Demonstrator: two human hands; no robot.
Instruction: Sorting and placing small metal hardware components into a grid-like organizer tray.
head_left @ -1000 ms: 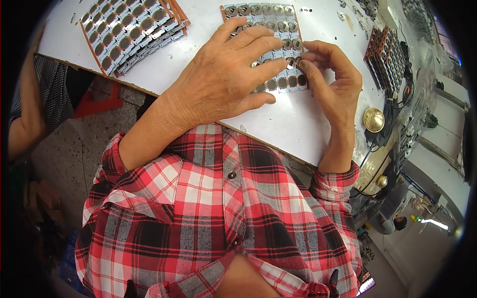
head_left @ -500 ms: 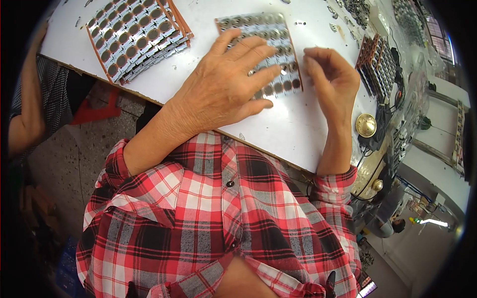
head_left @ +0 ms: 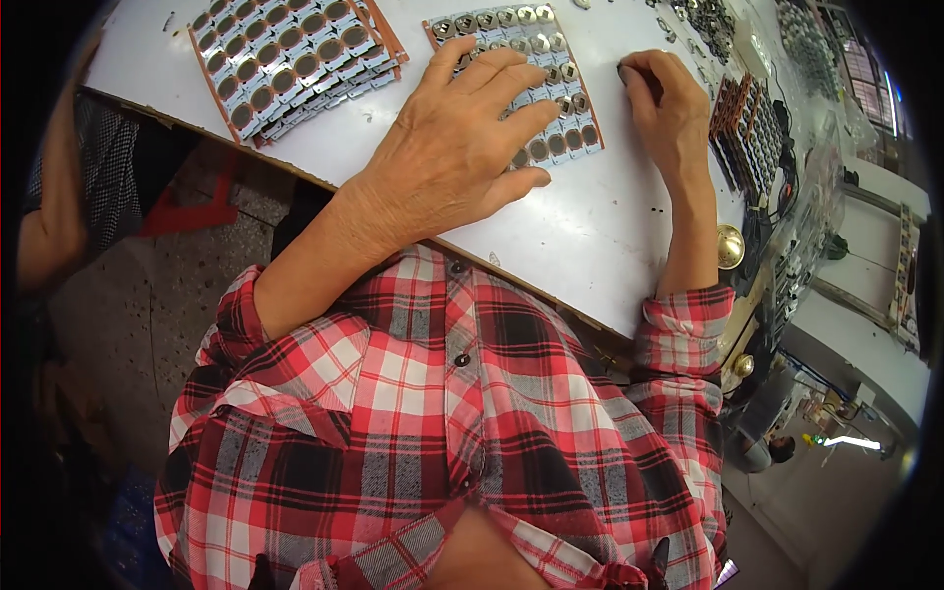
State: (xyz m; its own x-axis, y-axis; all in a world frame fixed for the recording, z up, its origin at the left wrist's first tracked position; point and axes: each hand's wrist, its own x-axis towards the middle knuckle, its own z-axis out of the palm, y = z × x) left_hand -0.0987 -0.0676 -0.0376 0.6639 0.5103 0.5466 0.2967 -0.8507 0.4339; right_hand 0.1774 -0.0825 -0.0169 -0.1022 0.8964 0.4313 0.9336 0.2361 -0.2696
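Observation:
A light-blue panel of small circuit boards [head_left: 562, 126] with orange edges lies on the white table. Silver metal clips [head_left: 527, 16] sit on its far rows, while the nearest row shows bare dark discs [head_left: 557, 145]. My left hand [head_left: 442, 147] spreads its fingers over the panel's left part, hiding many of the spots there. To the right of the panel, my right hand [head_left: 671, 113] pinches thumb and forefinger together above the table. A tiny dark bit shows at those fingertips, too small to name.
A stack of similar panels [head_left: 285, 64] lies at the far left, another [head_left: 752, 133] at the right. Loose metal parts [head_left: 703, 28] are heaped at the back right. A brass-coloured dome [head_left: 729, 246] stands near my right wrist. Another person's arm [head_left: 59, 187] is at the left edge.
My right hand has moved away from the panel's right edge, farther back and to the right. My left hand stays spread over the panel. The whole view has shifted slightly.

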